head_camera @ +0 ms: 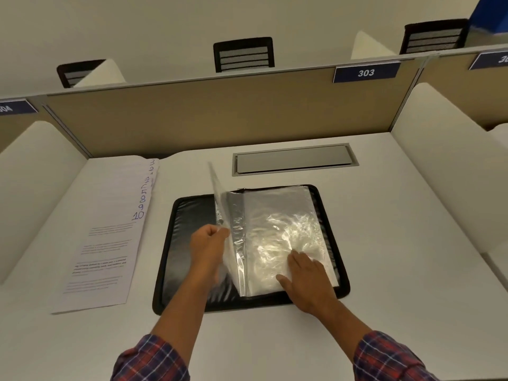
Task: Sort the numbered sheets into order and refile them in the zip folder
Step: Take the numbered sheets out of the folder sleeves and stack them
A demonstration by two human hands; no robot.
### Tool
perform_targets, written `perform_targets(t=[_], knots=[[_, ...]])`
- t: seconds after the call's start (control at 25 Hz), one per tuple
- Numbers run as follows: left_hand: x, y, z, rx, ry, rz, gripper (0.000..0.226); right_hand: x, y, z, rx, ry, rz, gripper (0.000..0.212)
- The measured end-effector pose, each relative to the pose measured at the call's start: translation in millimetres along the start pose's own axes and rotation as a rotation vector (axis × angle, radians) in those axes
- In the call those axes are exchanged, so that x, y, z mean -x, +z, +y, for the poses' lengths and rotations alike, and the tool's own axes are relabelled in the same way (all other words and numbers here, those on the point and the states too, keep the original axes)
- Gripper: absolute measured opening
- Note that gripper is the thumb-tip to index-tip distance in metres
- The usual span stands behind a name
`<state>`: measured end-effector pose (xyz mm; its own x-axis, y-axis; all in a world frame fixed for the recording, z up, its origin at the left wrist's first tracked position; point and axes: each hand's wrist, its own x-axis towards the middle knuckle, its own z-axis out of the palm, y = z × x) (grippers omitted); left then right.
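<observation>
Open flat on the white desk [398, 243]: black zip folder [178, 257], clear sleeves [277, 215] stacked on its right half; one raised sleeve [220, 199] standing near the spine, pinched between thumb and fingers of the left hand [209, 243]; right hand [305, 279] flat, fingers straight, pressing the stack. Left of the folder: numbered sheets [110, 229], fanned, 10 on top; behind, a grey hatch [294, 159].

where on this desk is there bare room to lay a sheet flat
Widest bare desk lies right of the zip folder, up to the white side panel. A narrow strip runs between the numbered sheets and folder. The centre is crowded: left hand pinches a sleeve, right hand presses the rest.
</observation>
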<state>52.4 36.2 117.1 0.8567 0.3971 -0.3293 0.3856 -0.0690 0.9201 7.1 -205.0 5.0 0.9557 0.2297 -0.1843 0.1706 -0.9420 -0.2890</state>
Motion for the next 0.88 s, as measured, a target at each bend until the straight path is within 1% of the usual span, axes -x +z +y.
perform_targets(t=[0.12, 0.2, 0.24, 0.28, 0.32, 0.36, 0.4, 0.44, 0.48, 0.52, 0.56, 0.64, 0.68, 0.72, 0.8, 0.84, 0.88], knots=[[20, 33, 11, -0.076, 0.103, -0.031, 0.016, 4, 0, 15, -0.053, 0.018, -0.04, 0.074], [32, 53, 10, -0.124, 0.14, -0.049, 0.016, 2, -5, 22, -0.177, 0.026, -0.075, 0.077], [37, 62, 9, -0.138, 0.153, -0.053, 0.016, 0, -10, 22, -0.329, 0.052, -0.056, 0.083], [42, 71, 7, -0.143, 0.164, -0.057, 0.017, -2, -18, 22, -0.53, 0.101, -0.01, 0.086], [45, 81, 4, -0.15, 0.169, -0.059, 0.016, -4, -30, 22, -0.764, 0.188, 0.025, 0.079], [50, 90, 3, -0.159, 0.178, -0.059, 0.014, -9, -44, 22, -1.033, 0.289, 0.034, 0.066], [54, 98, 1, -0.18, 0.19, -0.057, 0.011, -14, -57, 21, -1.318, 0.366, 0.006, 0.055], [58, 107, -2, -0.203, 0.204, -0.062, 0.008, -18, -71, 22, -1.546, 0.413, -0.034, 0.052], [61, 114, -6, -0.233, 0.222, -0.082, 0.005, -23, -81, 25, -1.674, 0.438, -0.072, 0.053], [65, 120, -11, -0.266, 0.246, -0.119, 0.004, -26, -88, 28, -1.728, 0.446, -0.106, 0.055], [70, 125, -15, -0.301, 0.262, -0.172, 0.006, -30, -92, 31, -1.733, 0.452, -0.14, 0.056], [77, 132, -23, -0.333, 0.282, -0.293, 0.014, -35, -94, 32, -1.69, 0.469, -0.192, 0.055], [80, 134, -27, -0.35, 0.304, -0.352, 0.019, -37, -95, 32, -1.666, 0.48, -0.187, 0.052], [82, 134, -31, -0.37, 0.324, -0.415, 0.026, -38, -94, 33, -1.622, 0.487, -0.147, 0.048], [82, 131, -40, -0.408, 0.343, -0.511, 0.036, -40, -88, 34, -1.438, 0.485, -0.026, 0.026], [79, 126, -45, -0.417, 0.348, -0.517, 0.035, -40, -85, 35, -1.321, 0.486, 0.031, 0.015], [75, 120, -51, -0.423, 0.358, -0.496, 0.034, -40, -80, 37, -1.201, 0.493, 0.086, 0.011]])
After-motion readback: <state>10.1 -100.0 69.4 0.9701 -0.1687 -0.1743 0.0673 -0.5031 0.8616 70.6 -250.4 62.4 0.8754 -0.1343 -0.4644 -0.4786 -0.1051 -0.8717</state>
